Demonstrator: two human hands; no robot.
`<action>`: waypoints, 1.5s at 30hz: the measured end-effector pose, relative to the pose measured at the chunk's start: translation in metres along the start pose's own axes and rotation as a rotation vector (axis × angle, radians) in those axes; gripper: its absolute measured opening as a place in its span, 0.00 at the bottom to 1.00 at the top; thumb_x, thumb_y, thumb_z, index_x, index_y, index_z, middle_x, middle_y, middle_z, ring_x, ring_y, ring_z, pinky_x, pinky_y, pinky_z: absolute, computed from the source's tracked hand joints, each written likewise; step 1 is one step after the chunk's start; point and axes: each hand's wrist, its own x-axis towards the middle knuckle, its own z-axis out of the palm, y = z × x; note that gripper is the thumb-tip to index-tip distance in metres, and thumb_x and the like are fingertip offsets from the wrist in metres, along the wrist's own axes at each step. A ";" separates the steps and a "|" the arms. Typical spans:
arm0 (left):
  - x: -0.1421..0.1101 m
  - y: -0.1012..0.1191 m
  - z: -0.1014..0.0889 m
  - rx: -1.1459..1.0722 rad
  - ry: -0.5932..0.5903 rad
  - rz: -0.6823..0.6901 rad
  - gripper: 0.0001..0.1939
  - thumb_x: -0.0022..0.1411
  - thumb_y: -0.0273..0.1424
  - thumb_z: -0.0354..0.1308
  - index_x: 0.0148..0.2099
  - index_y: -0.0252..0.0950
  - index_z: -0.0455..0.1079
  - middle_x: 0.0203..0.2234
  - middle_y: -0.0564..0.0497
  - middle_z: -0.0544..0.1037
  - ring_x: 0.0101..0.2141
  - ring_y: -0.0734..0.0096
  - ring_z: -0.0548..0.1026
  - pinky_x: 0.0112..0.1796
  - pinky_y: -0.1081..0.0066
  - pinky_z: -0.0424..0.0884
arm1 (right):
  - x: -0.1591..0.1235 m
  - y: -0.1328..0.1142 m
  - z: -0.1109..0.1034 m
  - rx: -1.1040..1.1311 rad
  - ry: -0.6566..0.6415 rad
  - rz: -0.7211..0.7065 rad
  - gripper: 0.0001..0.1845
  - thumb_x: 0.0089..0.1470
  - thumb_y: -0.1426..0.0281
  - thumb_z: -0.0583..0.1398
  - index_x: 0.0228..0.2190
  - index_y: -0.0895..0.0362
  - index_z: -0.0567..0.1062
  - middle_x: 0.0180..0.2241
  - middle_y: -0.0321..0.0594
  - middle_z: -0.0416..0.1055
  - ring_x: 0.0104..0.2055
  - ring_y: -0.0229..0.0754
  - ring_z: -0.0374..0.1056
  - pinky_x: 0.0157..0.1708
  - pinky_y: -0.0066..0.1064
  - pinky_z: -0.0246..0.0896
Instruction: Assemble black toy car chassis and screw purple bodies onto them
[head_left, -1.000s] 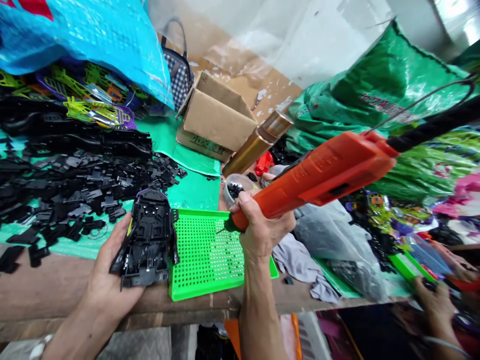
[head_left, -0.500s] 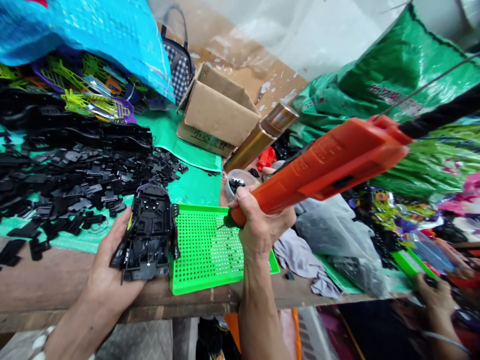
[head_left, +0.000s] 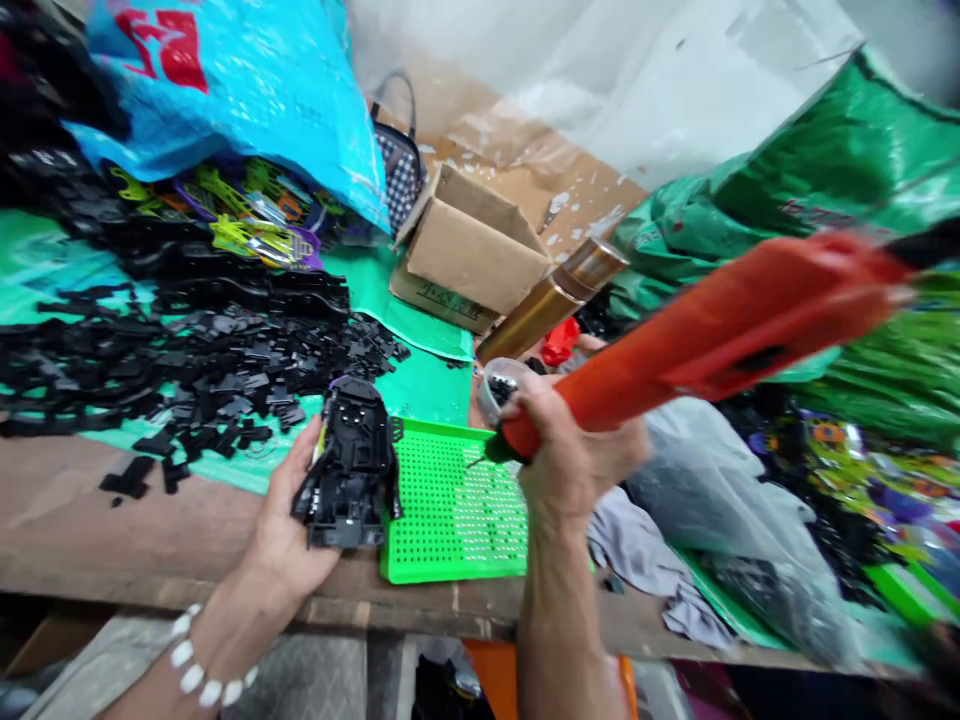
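My left hand (head_left: 289, 535) holds a black plastic toy car chassis (head_left: 351, 465), its underside facing me, just above the bench edge. Wrapped around an orange electric screwdriver (head_left: 675, 345) is my right hand (head_left: 570, 455). The screwdriver's thin bit points down and left over a green perforated tray (head_left: 427, 510), apart from the chassis. Small dark screws appear scattered in the tray. Behind my right hand stands a small clear tub (head_left: 491, 390) with dark pieces inside.
Many flat black plastic parts (head_left: 225, 365) lie on green sheeting at left. Behind are a blue sack (head_left: 255, 90), a cardboard box (head_left: 472, 240) and a gold flask (head_left: 555, 300). To the right are a grey cloth (head_left: 645, 555), a clear plastic bag (head_left: 720, 500) and green sacks (head_left: 810, 180).
The view has swung left, so things sit further right. Both hands keep hold of the chassis and screwdriver. A co-worker's hand at right has mostly left the view.
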 end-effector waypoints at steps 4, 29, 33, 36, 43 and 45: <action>0.005 -0.003 -0.006 -0.016 -0.055 -0.002 0.14 0.68 0.30 0.48 0.39 0.35 0.75 0.26 0.51 0.82 0.24 0.69 0.79 0.27 0.71 0.76 | 0.005 -0.048 0.020 0.083 0.048 -0.090 0.20 0.39 0.74 0.68 0.39 0.58 0.74 0.20 0.28 0.70 0.17 0.37 0.66 0.17 0.32 0.63; 0.008 -0.005 -0.012 -0.020 -0.212 0.075 0.11 0.57 0.40 0.61 0.35 0.37 0.75 0.34 0.50 0.82 0.52 0.59 0.73 0.48 0.66 0.72 | -0.050 -0.064 0.072 0.397 -0.273 0.228 0.23 0.45 0.72 0.64 0.45 0.52 0.69 0.19 0.25 0.68 0.17 0.35 0.63 0.21 0.31 0.62; 0.017 -0.015 -0.030 0.020 -0.121 0.235 0.15 0.48 0.25 0.67 0.41 0.38 0.76 0.42 0.54 0.81 0.58 0.65 0.66 0.53 0.76 0.66 | -0.049 -0.062 0.071 0.394 -0.252 0.211 0.25 0.44 0.72 0.64 0.46 0.53 0.68 0.18 0.25 0.68 0.16 0.35 0.63 0.21 0.31 0.62; 0.019 -0.021 -0.048 0.095 -0.094 0.387 0.32 0.40 0.11 0.65 0.47 0.43 0.74 0.48 0.60 0.78 0.61 0.69 0.62 0.57 0.78 0.60 | -0.049 -0.061 0.070 0.395 -0.256 0.238 0.27 0.44 0.71 0.65 0.47 0.52 0.67 0.19 0.25 0.68 0.16 0.36 0.63 0.21 0.32 0.61; 0.016 -0.024 -0.058 0.126 -0.156 0.395 0.28 0.45 0.19 0.66 0.50 0.42 0.73 0.53 0.55 0.75 0.60 0.63 0.63 0.60 0.70 0.58 | -0.053 -0.057 0.064 0.408 -0.401 0.201 0.21 0.47 0.70 0.65 0.43 0.50 0.68 0.22 0.26 0.68 0.18 0.36 0.64 0.19 0.31 0.62; 0.019 -0.026 -0.059 0.083 -0.165 0.341 0.26 0.50 0.25 0.66 0.53 0.43 0.72 0.52 0.54 0.76 0.59 0.62 0.65 0.59 0.68 0.60 | -0.053 -0.054 0.062 0.392 -0.500 0.193 0.20 0.48 0.68 0.65 0.43 0.49 0.67 0.23 0.26 0.66 0.18 0.34 0.62 0.18 0.31 0.61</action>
